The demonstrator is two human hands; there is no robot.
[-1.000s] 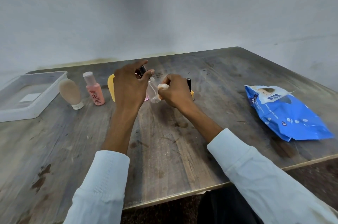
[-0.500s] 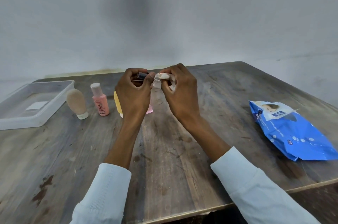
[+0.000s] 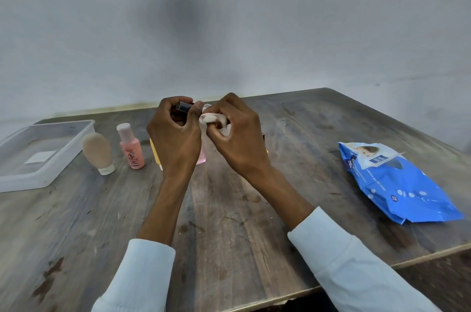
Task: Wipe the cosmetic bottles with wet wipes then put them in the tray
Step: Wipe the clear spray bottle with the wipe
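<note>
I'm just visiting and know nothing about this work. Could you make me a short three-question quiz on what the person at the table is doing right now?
1. True or false: the clear plastic tray already has bottles in it.
2. What does the right hand hold? A) the blue wipes pack B) a crumpled white wet wipe C) the pink bottle
3. Fill in: the left hand grips a small bottle with a ____ cap.

Key
1. False: no bottle is in the tray; the beige tube and the pink bottle stand on the table beside it.
2. B
3. dark
</note>
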